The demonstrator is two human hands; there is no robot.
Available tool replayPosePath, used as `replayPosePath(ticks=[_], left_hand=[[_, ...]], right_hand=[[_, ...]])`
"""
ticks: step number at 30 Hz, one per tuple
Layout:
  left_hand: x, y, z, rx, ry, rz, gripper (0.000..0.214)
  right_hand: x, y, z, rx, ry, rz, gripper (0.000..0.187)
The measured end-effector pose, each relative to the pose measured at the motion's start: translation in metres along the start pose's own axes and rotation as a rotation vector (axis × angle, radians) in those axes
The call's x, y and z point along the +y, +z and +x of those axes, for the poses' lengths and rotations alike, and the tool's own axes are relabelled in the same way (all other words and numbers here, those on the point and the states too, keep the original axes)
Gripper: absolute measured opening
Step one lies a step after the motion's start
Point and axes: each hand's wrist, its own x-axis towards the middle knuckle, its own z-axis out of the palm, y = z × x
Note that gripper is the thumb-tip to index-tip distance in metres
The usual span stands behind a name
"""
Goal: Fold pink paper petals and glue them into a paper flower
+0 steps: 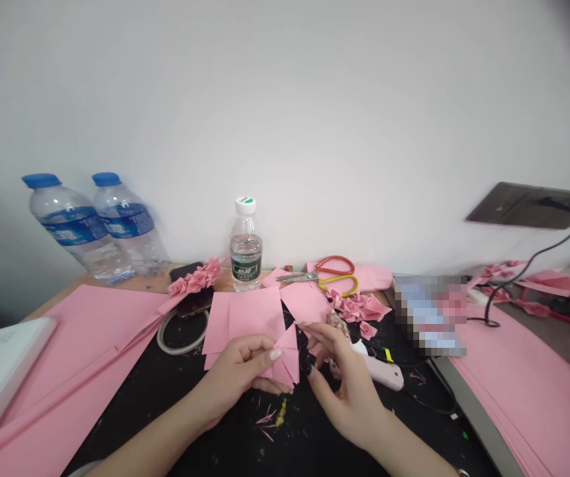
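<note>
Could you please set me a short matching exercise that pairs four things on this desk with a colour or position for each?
Things:
1. the scissors
2. the small water bottle
3. the two large water bottles
4. the pink glue gun

Descriptions:
A. blue caps, leaning tilted
B. white cap, standing upright
C. red and yellow handles
D. lying just beyond the right hand

Right pairs: 1-C, 2-B, 3-A, 4-D.
</note>
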Motion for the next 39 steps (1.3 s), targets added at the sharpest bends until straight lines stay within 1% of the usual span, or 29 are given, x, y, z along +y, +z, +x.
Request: replayPosePath(ticks=[3, 7, 10, 11, 13, 15, 16, 17, 19, 21, 25, 29, 31, 33, 36, 39], left_hand=[[-0.002, 0.001, -0.001, -0.032, 0.011, 0.031, 0.018], [-0.004, -0.001, -0.002, -0.048, 0.029, 0.055, 0.017], [-0.005, -0.002, -0.001, -0.04, 0.05, 0.064, 0.018], [-0.005, -0.002, 0.0, -0.044, 0.048, 0.074, 0.018], [-0.004, -0.002, 0.0, -0.061, 0.038, 0.098, 0.019], [-0.004, -0.001, 0.0, -0.075, 0.034, 0.11, 0.019], [-0.003, 0.0, -0.001, -0.078, 0.036, 0.111, 0.019], [-0.002, 0.001, -0.001, -0.081, 0.037, 0.112, 0.019], [-0.001, 0.002, -0.002, -0.093, 0.035, 0.122, 0.021], [-0.001, 0.003, -0.004, -0.114, 0.029, 0.134, 0.023], [-0.001, 0.002, -0.004, -0.139, 0.032, 0.124, 0.023], [-0.002, 0.001, -0.002, -0.102, 0.039, 0.102, 0.02], [-0.002, 0.002, -0.002, -0.095, 0.03, 0.105, 0.02], [-0.003, 0.003, -0.003, -0.114, 0.012, 0.118, 0.021], [-0.005, 0.004, -0.003, -0.134, -0.002, 0.118, 0.021], [-0.007, 0.003, -0.004, -0.132, -0.012, 0.095, 0.019]], right_hand=[[-0.004, 0.003, -0.001, -0.012, 0.068, 0.052, 0.052], [-0.004, 0.006, 0.001, 0.046, 0.084, 0.18, 0.053], [-0.002, 0.006, 0.003, 0.066, 0.13, 0.233, 0.056], [-0.001, 0.006, 0.004, 0.049, 0.151, 0.242, 0.053], [-0.002, 0.004, 0.005, -0.029, 0.168, 0.248, 0.039], [-0.003, 0.001, 0.007, -0.126, 0.126, 0.218, 0.02], [-0.004, 0.0, 0.007, -0.156, 0.084, 0.191, 0.013], [-0.006, -0.002, 0.008, -0.172, 0.049, 0.17, 0.011], [-0.008, -0.004, 0.008, -0.177, 0.001, 0.154, 0.012], [-0.009, -0.004, 0.008, -0.178, -0.006, 0.172, 0.013], [-0.01, -0.006, 0.007, -0.19, 0.014, 0.206, 0.015], [-0.009, -0.008, 0.008, -0.226, 0.03, 0.232, 0.015], [-0.007, -0.007, 0.009, -0.241, 0.053, 0.229, 0.021], [-0.006, -0.005, 0.009, -0.253, 0.079, 0.208, 0.03], [-0.007, -0.001, 0.01, -0.311, 0.058, 0.218, 0.032], [-0.009, -0.001, 0.01, -0.314, 0.04, 0.182, 0.03]])
